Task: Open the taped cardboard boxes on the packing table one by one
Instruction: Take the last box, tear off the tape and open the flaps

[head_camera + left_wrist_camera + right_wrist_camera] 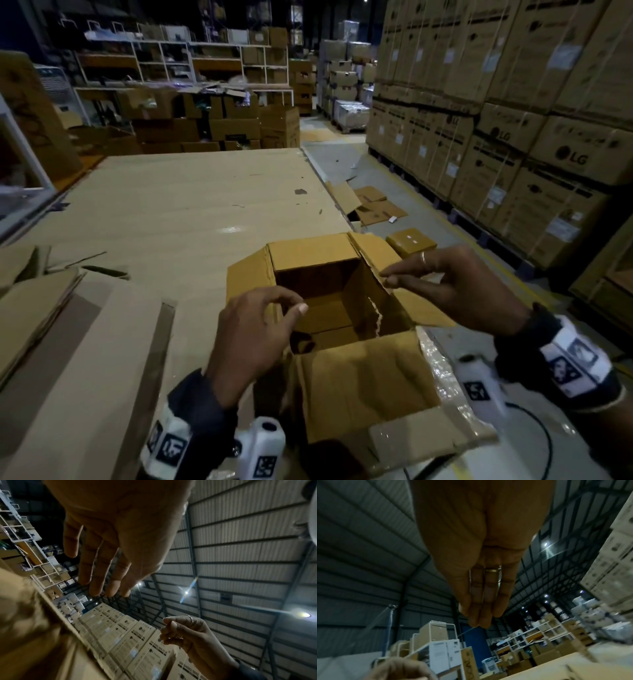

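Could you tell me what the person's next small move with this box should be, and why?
Probably lower both hands away and turn to another box. The brown cardboard box already stands open on the packing table, its flaps folded outward and its inside apparently empty; the left hand and right hand hover above it holding nothing visible.

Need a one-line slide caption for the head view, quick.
Both hands, left hand and right hand, hover over an opened, empty cardboard box on the packing table.
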The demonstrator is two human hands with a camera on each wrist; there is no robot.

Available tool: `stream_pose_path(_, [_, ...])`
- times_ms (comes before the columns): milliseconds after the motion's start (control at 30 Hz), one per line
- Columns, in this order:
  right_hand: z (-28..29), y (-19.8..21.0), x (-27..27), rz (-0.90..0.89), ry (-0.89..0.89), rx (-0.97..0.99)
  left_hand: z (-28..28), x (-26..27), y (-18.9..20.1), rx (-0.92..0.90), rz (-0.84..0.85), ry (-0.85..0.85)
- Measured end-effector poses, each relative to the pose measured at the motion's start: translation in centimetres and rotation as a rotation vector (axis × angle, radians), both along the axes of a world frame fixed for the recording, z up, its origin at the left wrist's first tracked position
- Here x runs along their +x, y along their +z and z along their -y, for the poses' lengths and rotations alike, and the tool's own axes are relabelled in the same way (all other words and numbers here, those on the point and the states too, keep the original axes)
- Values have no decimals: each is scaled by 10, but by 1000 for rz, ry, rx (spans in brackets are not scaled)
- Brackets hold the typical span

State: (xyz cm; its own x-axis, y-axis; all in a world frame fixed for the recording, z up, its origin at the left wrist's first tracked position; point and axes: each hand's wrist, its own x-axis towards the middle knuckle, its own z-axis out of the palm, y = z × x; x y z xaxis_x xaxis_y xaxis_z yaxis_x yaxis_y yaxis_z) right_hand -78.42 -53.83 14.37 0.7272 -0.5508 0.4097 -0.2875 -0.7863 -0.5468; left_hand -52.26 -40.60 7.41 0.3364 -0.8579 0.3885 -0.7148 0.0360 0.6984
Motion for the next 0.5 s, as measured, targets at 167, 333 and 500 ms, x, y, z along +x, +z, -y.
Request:
stream_pose_path(167, [43, 50, 52, -36, 128, 101, 38, 38, 35, 74, 94, 48])
stream_pose_path(333, [88, 35, 117, -390, 193, 185, 95, 48, 47, 241, 161, -129])
stream_pose_path(500, [114, -20, 162, -787, 192, 98, 140, 52, 15, 545, 135, -365])
